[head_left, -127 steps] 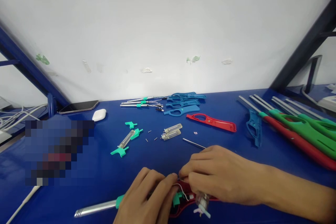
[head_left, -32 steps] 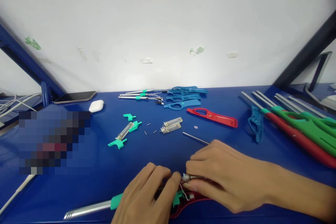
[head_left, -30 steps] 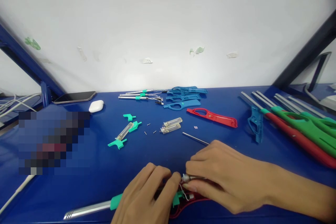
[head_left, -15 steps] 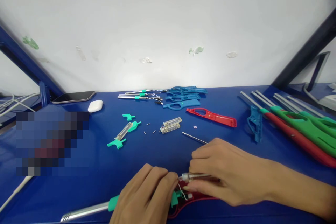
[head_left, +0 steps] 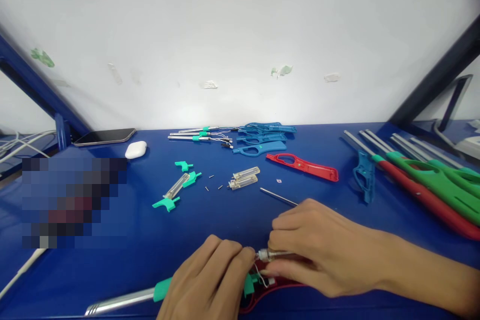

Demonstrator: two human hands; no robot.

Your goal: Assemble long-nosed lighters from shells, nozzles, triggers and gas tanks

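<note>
Transparent fuel tank clamped in right hand, between thumb and fingers; capped end just beside fingertips of left hand, bent over red lighter half-shell, grip hidden.

On my left I see one dark phone lying flat, and near it a white case.

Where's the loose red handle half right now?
In the head view, the red handle half lies right of centre on the blue table, beyond the right hand, between the light-blue handle half and the lone blue piece.
</note>
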